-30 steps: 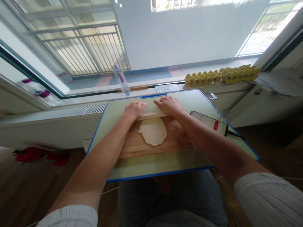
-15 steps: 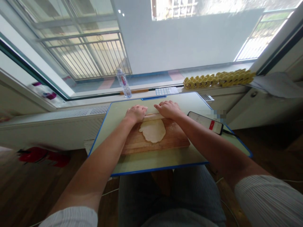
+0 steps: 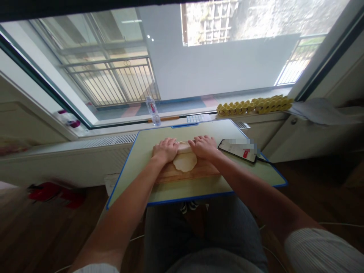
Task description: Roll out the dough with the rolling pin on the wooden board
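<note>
A flat, roughly round sheet of dough (image 3: 185, 163) lies on a wooden board (image 3: 193, 175). Across its upper part rests a pale rolling pin (image 3: 184, 149), with a strip of dough showing beyond it. My left hand (image 3: 165, 149) is closed over the pin's left end, and my right hand (image 3: 203, 146) over its right end. Both hands cover the ends, so only the pin's middle shows. The board sits on a small pale green table (image 3: 184, 192) with a blue edge, above my lap.
A phone (image 3: 238, 150) with a cable lies right of the board. On the windowsill stand a clear bottle (image 3: 153, 111) and a row of yellow scalloped objects (image 3: 253, 106). Another bottle (image 3: 71, 122) is at the far left. A red object (image 3: 57, 194) sits on the floor.
The rolling pin and both hands have come closer to me over the dough, covering more of it. My view has tilted slightly upward.
</note>
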Motion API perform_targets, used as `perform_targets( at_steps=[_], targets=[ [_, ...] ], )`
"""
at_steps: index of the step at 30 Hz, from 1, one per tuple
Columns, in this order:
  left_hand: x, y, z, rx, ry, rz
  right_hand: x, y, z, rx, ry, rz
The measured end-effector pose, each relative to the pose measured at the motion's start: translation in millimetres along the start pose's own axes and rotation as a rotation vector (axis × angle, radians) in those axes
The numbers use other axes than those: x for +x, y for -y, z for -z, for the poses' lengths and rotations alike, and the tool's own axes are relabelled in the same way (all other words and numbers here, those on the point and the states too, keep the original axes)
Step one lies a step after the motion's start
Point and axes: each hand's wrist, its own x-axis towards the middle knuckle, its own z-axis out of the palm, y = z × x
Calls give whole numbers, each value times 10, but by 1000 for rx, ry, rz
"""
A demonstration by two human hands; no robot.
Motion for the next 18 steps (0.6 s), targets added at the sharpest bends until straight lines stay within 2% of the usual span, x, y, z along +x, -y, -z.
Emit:
perform_targets(
  at_steps=[3, 8, 12, 15, 18],
  targets=[
    [-185, -65, 13, 17, -51, 34, -166, 45, -34, 0, -73, -27],
    [-590, -185, 62, 12, -93, 1, -489, 107, -146, 46, -203, -82],
    [-1045, -332, 81, -2, -83, 30, -948, 164, -243, 60, -188, -95],
    [-1421, -436, 34, -23, -110, 31, -1336, 202, -282, 63, -160, -73],
    [-1697, -489, -32, -37, -130, 24, -1591, 225, -301, 67, -144, -72]
  ],
)
